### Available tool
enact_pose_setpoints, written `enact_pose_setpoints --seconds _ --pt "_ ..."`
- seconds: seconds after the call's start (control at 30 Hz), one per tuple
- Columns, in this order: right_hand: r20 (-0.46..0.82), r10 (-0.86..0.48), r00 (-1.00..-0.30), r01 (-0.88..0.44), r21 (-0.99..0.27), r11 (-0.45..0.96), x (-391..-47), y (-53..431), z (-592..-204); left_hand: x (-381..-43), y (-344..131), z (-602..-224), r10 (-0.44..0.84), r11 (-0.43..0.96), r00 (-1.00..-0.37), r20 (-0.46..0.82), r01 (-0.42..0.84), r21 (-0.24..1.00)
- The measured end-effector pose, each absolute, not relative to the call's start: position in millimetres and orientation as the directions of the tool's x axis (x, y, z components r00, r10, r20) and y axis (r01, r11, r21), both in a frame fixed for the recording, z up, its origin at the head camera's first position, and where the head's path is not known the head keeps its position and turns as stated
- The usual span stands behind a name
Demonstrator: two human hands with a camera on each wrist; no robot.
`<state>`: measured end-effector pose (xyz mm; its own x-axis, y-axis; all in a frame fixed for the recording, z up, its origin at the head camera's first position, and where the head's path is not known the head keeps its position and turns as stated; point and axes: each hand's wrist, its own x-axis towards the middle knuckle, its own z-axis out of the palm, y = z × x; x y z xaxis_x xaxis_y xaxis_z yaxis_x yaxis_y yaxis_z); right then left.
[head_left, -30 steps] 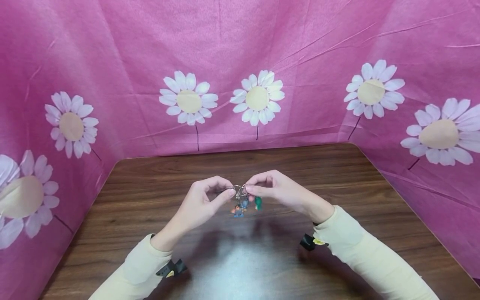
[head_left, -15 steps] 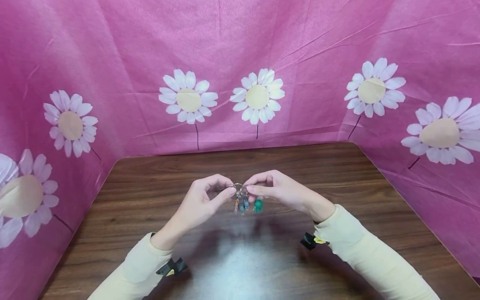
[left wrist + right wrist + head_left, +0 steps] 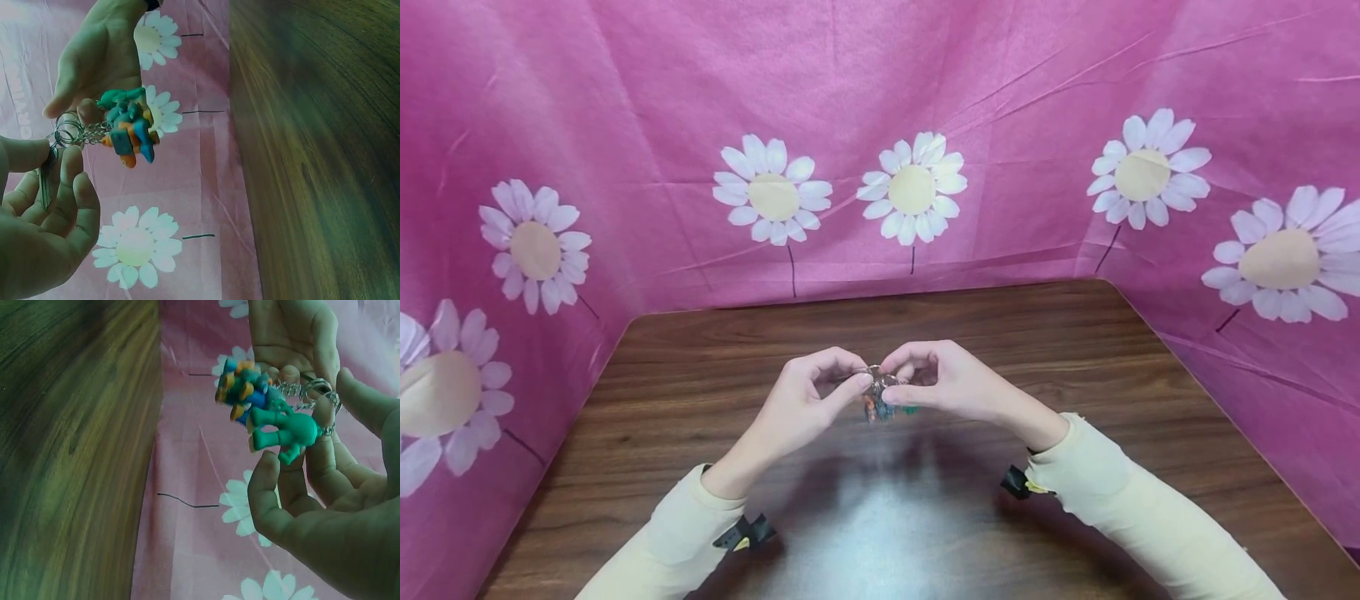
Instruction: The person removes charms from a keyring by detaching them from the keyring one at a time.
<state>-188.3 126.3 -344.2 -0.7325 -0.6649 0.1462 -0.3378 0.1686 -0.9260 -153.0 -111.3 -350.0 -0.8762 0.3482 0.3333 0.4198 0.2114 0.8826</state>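
Observation:
A metal key ring (image 3: 875, 369) with smaller rings and short chains is held up above the table between both hands. My left hand (image 3: 801, 404) pinches it between thumb and index finger. In the left wrist view, a dark flat key (image 3: 44, 184) hangs by the left fingers. My right hand (image 3: 958, 383) has its curled index finger and thumb at the ring's right side, the tips spaced apart around it. A green figurine (image 3: 294, 430) hangs by the right fingertips. Orange-and-blue figurines (image 3: 131, 140) dangle in a cluster beside it, partly overlapping.
Below the hands lies a dark wood-grain table (image 3: 880, 517). A pink cloth (image 3: 850, 67) printed with white daisies stands around its back and sides. Black wrist straps (image 3: 743, 533) show at the cream sleeves (image 3: 1142, 492).
My right thumb and index finger have spread apart and shifted slightly left along the ring, now covering part of the figurines. The figurines have swung and turned. The left hand stays nearly still.

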Motion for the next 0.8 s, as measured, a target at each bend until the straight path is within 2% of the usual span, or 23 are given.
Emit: enact_pose_setpoints --seconds 0.23,0.5,0.8 --pt "0.167 -0.654 -0.738 -0.393 -0.894 0.215 -186.9 126.6 -342.1 -152.8 -110.5 -349.5 0.345 0.215 -0.875 0.339 0.426 0.879" --pt "0.196 -0.652 -0.733 -0.396 -0.902 0.174 -187.1 130.0 -341.8 -152.6 -110.4 -349.6 0.339 0.222 -0.879 0.334 0.42 0.88" --pt "0.24 -0.606 -0.758 -0.43 -0.883 0.188 -189.0 130.7 -344.0 -152.0 -108.5 -350.9 0.338 0.19 -0.887 0.316 0.393 0.9"
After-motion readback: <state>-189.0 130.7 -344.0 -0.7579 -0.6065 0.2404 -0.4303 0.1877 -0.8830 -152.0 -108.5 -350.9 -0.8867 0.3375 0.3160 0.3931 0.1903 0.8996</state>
